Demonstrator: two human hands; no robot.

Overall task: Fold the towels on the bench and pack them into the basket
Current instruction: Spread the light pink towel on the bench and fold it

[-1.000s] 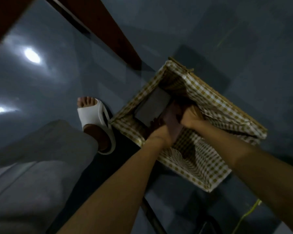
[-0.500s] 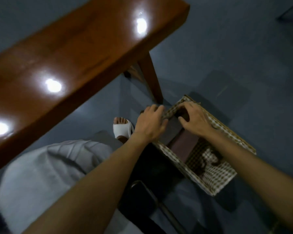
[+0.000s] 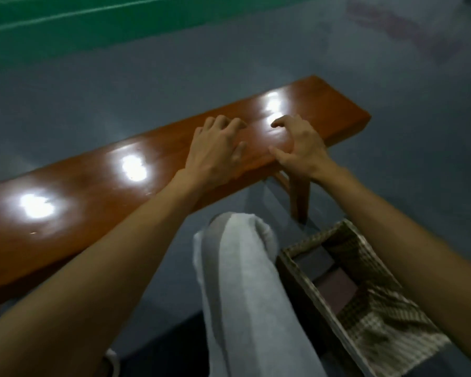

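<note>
A long brown wooden bench (image 3: 93,191) runs from lower left to upper right, its glossy top showing no towels. My left hand (image 3: 215,151) and my right hand (image 3: 299,145) hover side by side over its right end, fingers loosely curled, holding nothing. On the floor at lower right stands the basket (image 3: 297,270), lined with checked cloth. Folded dark towels (image 3: 335,284) lie inside it, one grey and one maroon. Both hands are well above and away from the basket.
My knee in light grey trousers (image 3: 245,281) rises between the bench and the basket. A bench leg (image 3: 299,197) stands just beyond the basket. Blue-grey floor (image 3: 392,63) surrounds everything, with a green strip (image 3: 93,17) at the far top.
Both hands have left the basket and come up over the right end of the bench. The view has swung up from the floor to the bench top.
</note>
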